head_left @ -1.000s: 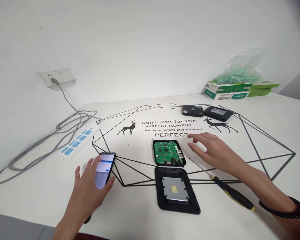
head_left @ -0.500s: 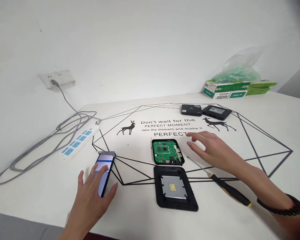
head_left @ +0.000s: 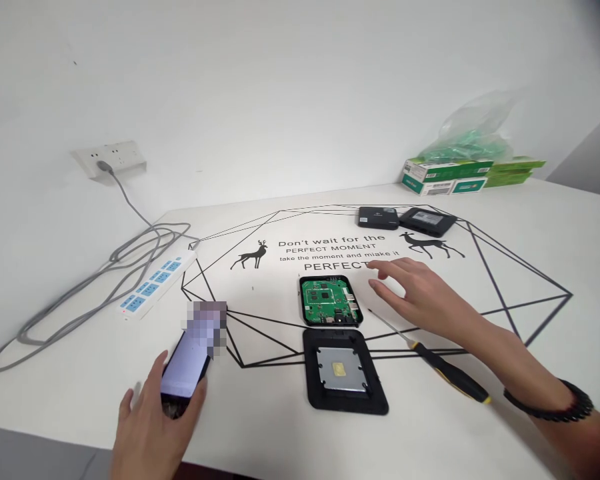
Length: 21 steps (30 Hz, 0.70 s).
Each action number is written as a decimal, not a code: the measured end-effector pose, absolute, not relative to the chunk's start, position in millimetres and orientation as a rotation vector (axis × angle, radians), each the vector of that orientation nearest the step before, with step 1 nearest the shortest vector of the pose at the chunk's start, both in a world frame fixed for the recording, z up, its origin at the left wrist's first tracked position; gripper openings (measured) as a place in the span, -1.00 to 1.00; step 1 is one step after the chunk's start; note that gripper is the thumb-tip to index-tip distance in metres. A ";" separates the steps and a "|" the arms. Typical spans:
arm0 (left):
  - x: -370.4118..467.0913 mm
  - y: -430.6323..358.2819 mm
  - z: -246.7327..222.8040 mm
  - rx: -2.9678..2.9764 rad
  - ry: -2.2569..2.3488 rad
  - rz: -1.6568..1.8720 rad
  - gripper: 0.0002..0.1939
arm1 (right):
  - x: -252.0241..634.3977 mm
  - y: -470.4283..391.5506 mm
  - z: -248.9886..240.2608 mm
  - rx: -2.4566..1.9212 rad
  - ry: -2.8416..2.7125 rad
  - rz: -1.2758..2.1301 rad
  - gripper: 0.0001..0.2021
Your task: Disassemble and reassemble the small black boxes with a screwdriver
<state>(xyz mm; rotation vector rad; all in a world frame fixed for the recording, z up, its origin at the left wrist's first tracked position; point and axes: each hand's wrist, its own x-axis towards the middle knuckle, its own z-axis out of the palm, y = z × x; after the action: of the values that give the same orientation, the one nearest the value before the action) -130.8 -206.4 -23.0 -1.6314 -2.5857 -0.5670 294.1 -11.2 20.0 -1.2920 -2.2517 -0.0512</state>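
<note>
My left hand (head_left: 155, 427) straddles the near end of a smartphone (head_left: 187, 363), with the thumb along its right edge and a finger along its left. The phone's screen is lit and partly blurred out. Beyond the tabletop's middle, my right hand (head_left: 415, 293) is held with thumb and index finger apart and nothing between them. Left of its fingertips, an opened black box (head_left: 303, 310) shows a green circuit board (head_left: 325, 300). Nearer to me lies its black cover (head_left: 313, 373), inner side up, with a metal plate and a yellowish pad. A screwdriver (head_left: 453, 377) rests below my right hand.
Two black flat boxes, one (head_left: 377, 217) beside the other (head_left: 427, 221), lie at the back. Green-and-white cartons (head_left: 447, 172) with a plastic bag (head_left: 473, 137) stand back right. A power strip (head_left: 157, 283) and its looped grey cable (head_left: 73, 293) occupy the left.
My left hand has drawn back from over the phone's screen to its near end, and its thumb and finger now grip the sides. My right hand has hardly moved.
</note>
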 end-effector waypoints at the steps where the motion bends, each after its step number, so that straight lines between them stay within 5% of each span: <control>1: -133.2 -202.3 -21.4 -1.625 -2.587 -0.583 -0.21 | 294.0 -11.3 19.7 -1.294 -2.247 -0.052 -0.54; 18: -146.1 -153.0 11.0 -1.611 -2.579 -0.590 -0.11 | 296.4 -12.0 24.2 -1.285 -2.262 -0.034 -0.58; 21: -122.8 -159.9 13.0 -1.696 -2.377 -0.734 -0.26 | 296.9 -11.7 25.0 -1.267 -2.265 -0.029 -0.61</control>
<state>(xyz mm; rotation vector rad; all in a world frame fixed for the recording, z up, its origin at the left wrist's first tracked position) -122.8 -159.9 13.0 -1.6961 -2.3772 -0.7342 296.9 -11.7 25.0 -1.2668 -2.2653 -0.0287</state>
